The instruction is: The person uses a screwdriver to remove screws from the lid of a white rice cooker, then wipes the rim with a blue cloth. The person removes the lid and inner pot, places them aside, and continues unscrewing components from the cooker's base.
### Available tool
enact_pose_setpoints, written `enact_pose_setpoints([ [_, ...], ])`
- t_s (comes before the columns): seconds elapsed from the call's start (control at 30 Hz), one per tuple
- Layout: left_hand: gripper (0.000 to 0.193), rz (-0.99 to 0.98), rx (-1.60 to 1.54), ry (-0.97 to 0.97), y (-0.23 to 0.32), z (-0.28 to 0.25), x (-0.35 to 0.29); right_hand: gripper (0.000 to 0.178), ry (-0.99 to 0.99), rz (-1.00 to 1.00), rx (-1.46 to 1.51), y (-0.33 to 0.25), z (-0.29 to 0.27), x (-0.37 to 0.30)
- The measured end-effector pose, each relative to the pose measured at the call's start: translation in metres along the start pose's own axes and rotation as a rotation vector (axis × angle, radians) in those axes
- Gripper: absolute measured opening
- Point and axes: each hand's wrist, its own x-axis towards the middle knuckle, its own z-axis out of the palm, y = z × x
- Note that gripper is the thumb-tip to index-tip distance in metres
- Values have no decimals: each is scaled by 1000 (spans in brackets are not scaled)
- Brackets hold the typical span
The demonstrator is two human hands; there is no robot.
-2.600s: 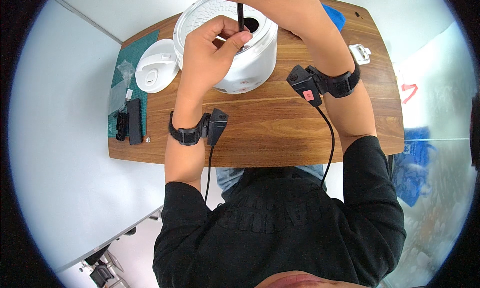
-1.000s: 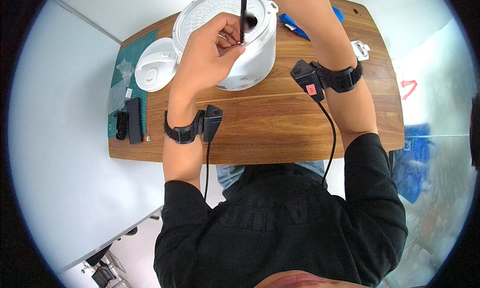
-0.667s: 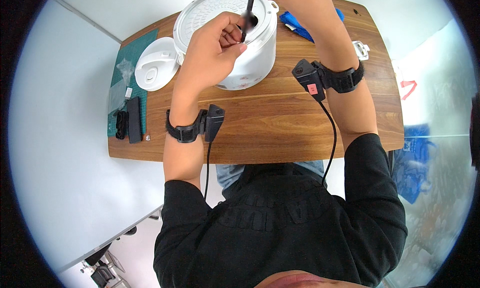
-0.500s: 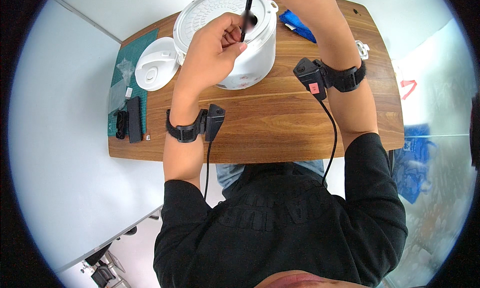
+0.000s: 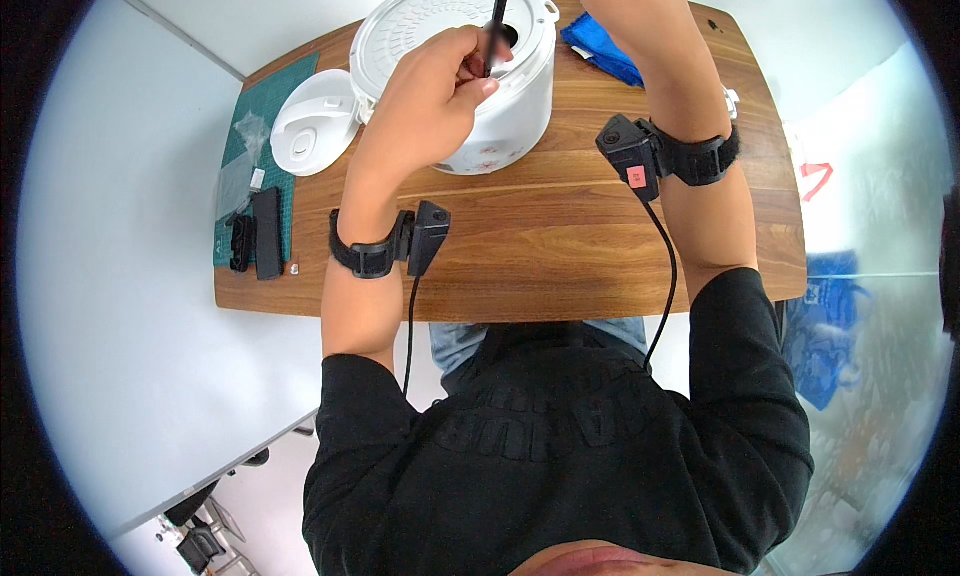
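Observation:
A white rice cooker (image 5: 525, 121) stands at the far middle of the table, its round, patterned top plate (image 5: 425, 21) facing up. Over its near right rim, a dark screwdriver shaft (image 5: 499, 16) points down, with part of a pale handle at the upper edge. My left hand (image 5: 435, 91) is closed, thumb and fingers pinching around the shaft's lower end; whatever small part may be there is hidden. My right forearm reaches past the upper edge, so the right hand is out of sight. Left of the cooker lies a white oval cover (image 5: 313, 126).
A green cutting mat (image 5: 282, 91) at the left bears a clear plastic bag (image 5: 235, 186) and a long dark block (image 5: 267, 234). A blue cloth (image 5: 605, 51) lies right of the cooker. A white part (image 5: 732, 103) shows beside my right forearm. Cables hang from both wrist straps.
The left hand stays pinched at the shaft's lower end. My right forearm has shifted slightly to the right. The whole view has moved a little.

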Motion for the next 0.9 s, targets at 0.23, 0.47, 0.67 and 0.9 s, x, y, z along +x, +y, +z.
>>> enact_pose_setpoints([
  [0.23,20,-14,24,0,3,-1,0,55,-141,-138,51,7,-5,2],
  [0.47,17,40,134,-35,4,-5,2,43,-108,-135,-124,6,1,10],
  [0.67,14,27,165,-103,7,-9,11,41,-22,52,-353,-37,13,4],
  [0.9,13,-45,191,-75,15,-9,13,45,35,-118,-139,-4,-1,10],
])
